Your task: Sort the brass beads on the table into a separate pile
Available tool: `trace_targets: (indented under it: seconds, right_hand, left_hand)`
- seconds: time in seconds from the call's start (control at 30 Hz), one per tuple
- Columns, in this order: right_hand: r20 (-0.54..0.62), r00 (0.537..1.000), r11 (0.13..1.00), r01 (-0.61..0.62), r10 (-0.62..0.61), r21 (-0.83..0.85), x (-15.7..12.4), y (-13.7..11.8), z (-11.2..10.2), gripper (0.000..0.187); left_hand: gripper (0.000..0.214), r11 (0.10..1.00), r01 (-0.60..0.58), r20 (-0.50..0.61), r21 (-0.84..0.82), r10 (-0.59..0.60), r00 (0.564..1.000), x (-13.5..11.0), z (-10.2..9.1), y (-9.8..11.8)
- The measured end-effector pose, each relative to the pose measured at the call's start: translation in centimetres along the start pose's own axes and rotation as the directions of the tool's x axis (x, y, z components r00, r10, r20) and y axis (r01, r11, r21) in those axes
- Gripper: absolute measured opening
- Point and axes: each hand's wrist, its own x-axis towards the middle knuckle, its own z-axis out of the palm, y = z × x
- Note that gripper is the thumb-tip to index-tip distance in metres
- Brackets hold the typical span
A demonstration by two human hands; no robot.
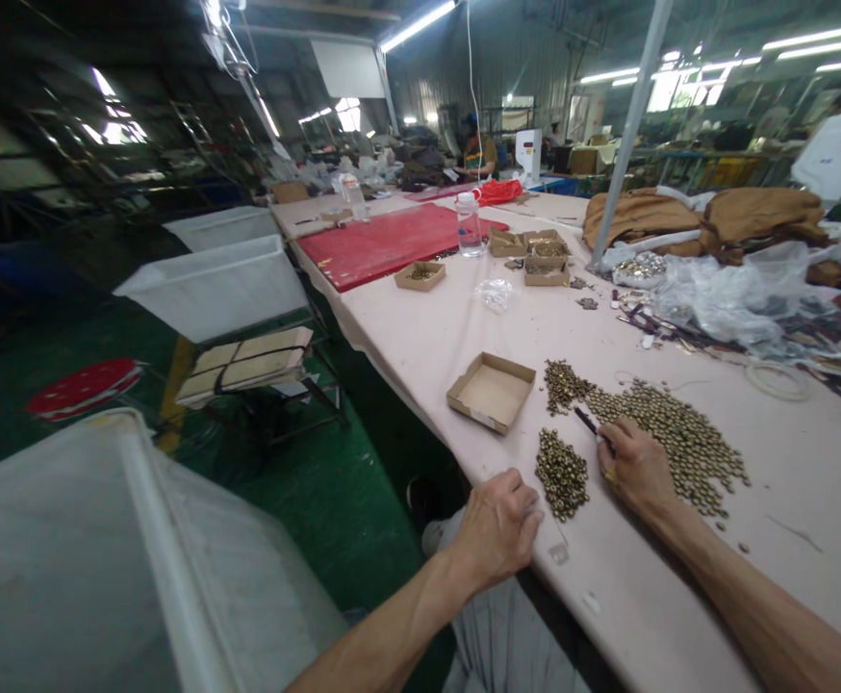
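Fingers curled closed, my left hand (501,527) rests at the table's near edge; whatever it may hold is hidden. Just to its right lies a small pile of brass-coloured metal studs (563,476). My right hand (635,466) grips a thin black stick-like tool (585,420), its tip pointing up and left towards another small cluster of studs (563,385). Beside and beyond that hand spreads a wide, loose layer of similar studs (680,438). A shallow open cardboard box (494,385), with nothing visible inside, sits left of the cluster.
Farther along the table (420,332) stand several small cardboard boxes of metal parts, a clear bottle (469,226) and a red sheet (384,245). A metal pole (629,135), plastic bags (752,294) and brown material (759,217) occupy the right. White bins (211,279) line the left floor.
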Motion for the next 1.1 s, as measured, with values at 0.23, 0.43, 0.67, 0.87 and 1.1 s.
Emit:
trace_targets:
  seconds: [0.23,0.43,0.67,0.87,1.1]
  right_hand:
    - [-0.143,0.99,0.997,0.013,-0.002,0.076,1.2,1.1,-3.4,0.02]
    - [-0.078,0.991,0.954,0.128,-0.111,0.271,-0.9,-0.3,-8.1,0.016]
    - [-0.047,0.99,0.924,0.144,-0.137,0.353,-7.2,-1.8,-7.1,0.015]
    - [0.006,0.991,0.918,0.125,-0.137,0.376,-7.9,-2.1,-5.4,0.017]
    - [0.0,0.996,0.96,0.087,-0.091,0.266,-7.3,-2.0,-4.4,0.017]
  left_hand:
    - [0.014,1.0,-0.007,-0.047,0.011,0.007,0.999,-0.3,0.3,-0.2]
    - [0.02,1.0,0.0,-0.03,0.015,0.0,1.0,-0.1,0.6,0.2]
    - [0.017,0.999,-0.027,-0.044,0.025,0.029,0.999,0.1,0.9,0.3]
    - [0.018,1.0,-0.012,-0.043,0.026,0.013,0.999,0.1,0.8,0.3]
    - [0.015,1.0,-0.011,-0.036,0.004,0.011,0.999,0.2,0.7,0.2]
